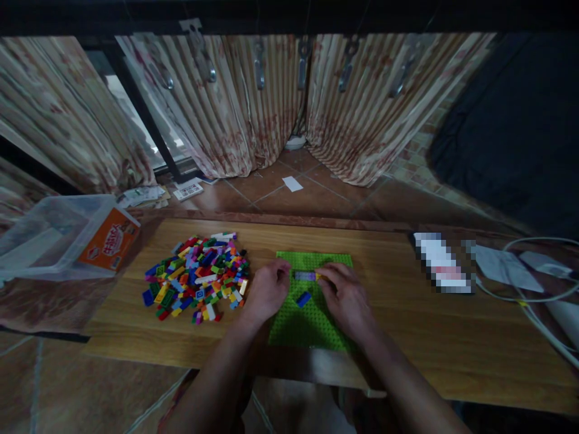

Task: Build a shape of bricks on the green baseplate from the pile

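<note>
A green studded baseplate (307, 331) lies on the wooden table in front of me. On its upper part is a short row of purple and grey bricks (304, 276). At the row's right end, my right hand (349, 299) pinches a small yellow brick (318, 275). My left hand (270, 289) is at the baseplate's left edge, just left of the row, with its fingers curled together; whatever they hold is hidden. Between my hands a blue brick (303, 299) rests at an angle on the baseplate, below the row.
A heap of mixed coloured bricks (194, 277) spreads over the left of the wooden table (398, 343). Beyond the table's left end stands a clear plastic box (67, 241) with an orange label. To the right are a blurred-out phone-like object (443, 263) and white cables (511, 295).
</note>
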A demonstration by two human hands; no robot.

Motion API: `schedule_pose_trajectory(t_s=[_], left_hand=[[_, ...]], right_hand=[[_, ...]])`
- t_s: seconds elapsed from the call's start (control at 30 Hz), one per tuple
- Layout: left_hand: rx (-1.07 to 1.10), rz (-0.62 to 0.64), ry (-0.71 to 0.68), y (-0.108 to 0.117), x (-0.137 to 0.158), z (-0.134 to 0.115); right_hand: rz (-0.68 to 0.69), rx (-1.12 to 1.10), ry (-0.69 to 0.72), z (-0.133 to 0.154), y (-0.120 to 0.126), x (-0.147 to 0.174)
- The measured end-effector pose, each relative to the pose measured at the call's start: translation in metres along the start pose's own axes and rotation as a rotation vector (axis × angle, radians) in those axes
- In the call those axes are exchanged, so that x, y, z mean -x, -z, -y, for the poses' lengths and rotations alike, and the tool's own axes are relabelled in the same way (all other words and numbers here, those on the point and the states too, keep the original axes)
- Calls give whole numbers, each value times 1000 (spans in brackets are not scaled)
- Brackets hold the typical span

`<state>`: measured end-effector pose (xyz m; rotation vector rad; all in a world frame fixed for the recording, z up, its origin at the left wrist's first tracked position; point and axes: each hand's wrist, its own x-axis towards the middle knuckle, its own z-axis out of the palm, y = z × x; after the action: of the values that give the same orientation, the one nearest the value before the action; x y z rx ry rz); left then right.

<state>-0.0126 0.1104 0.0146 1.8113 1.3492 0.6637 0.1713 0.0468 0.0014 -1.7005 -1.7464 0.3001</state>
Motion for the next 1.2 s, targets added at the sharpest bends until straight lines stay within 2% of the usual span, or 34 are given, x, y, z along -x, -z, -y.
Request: schedule_pose_trajectory(t_s=[0.1,0.23,0.37,0.5,0.67,0.77,0.87,1.0,1.2], left_hand=[[15,6,-10,-1,-3,3],[27,15,-25,-1,-6,7],[31,41,-55,-1,-8,7],[-12,63,-87,-2,-8,2],[-127,52,-151,-5,-4,-7],[-182,-6,-256,-10,-3,-12],[-191,-11,-384,-18,-2,-14],[-234,17,-479,-31,-2,-16],[-316,5,-456,-40,-3,-16]], right_hand=[[-8,-16,27,11,5,2],[171,-69,114,22,10,7],[347,-71,149,17,13,13],[419,-94,160,11,14,16],[342,-175,109,10,18,11],[127,-156,-36,0,28,6],[-74,-65,-180,-20,38,0],[-68,63,-220,-37,41,-1],[-7,206,-121,-24,28,7]])
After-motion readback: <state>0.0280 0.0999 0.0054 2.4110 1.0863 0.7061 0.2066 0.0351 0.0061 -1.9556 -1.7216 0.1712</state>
